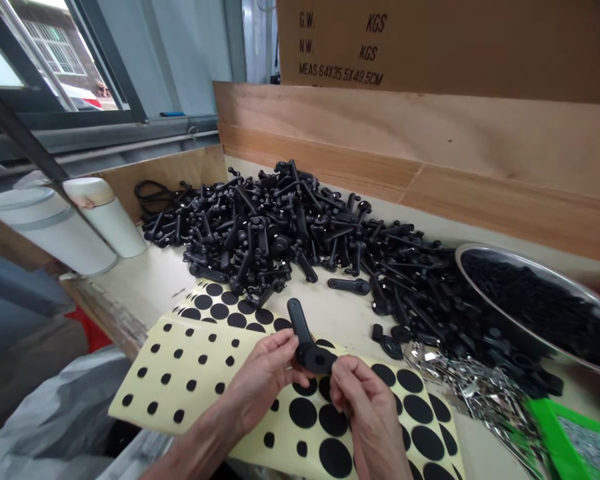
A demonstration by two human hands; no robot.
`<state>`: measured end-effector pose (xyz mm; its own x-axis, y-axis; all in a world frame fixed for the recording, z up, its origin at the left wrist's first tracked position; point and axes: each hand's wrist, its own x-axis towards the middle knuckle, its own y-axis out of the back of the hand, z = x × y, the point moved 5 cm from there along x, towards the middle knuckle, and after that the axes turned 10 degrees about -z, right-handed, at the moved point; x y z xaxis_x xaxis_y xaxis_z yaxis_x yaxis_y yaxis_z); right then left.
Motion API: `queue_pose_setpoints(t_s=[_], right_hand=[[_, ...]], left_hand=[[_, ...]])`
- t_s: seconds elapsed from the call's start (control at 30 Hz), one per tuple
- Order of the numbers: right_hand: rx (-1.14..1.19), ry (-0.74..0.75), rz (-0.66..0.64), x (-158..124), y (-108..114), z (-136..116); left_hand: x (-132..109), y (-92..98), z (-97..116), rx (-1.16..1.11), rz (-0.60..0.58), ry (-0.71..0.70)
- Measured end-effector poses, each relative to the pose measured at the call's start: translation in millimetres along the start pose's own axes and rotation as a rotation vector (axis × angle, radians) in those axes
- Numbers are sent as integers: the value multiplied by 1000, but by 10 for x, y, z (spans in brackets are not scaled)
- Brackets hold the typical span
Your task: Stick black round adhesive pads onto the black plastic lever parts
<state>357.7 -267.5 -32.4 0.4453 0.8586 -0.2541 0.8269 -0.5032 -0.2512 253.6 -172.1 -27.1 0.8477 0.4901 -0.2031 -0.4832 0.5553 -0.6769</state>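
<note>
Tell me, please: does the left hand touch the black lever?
Touching. The head view shows the left hand holding the black lever by its lower part, thumb against its side.

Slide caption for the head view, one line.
Left hand holds a black lever-shaped part, right hand touches the black disc at its end, over pale-yellow black-dotted sheets.

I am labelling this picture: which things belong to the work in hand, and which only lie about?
Likely in use: held black lever, black disc; black-dotted yellow sheets; heaped black levers; perhaps metal pieces, steel bowl.
Likely lying about: white bottles; black cord.
</note>
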Motion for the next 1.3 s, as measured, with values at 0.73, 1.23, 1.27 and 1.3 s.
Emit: queue_pose_setpoints(t_s=[0.73, 1.23, 1.27, 1.3], right_hand=[[-71, -56, 59, 51, -5, 134], [-87, -76, 68, 59, -13, 131], [-89, -74, 66, 61, -12, 132], [-91, -73, 68, 63, -10, 133]], left_hand=[[-8, -29, -15, 13, 27, -47], [-25, -20, -13, 14, 30, -34], [-27, -19, -16, 15, 27, -35], [-26, -17, -19, 15, 22, -38]])
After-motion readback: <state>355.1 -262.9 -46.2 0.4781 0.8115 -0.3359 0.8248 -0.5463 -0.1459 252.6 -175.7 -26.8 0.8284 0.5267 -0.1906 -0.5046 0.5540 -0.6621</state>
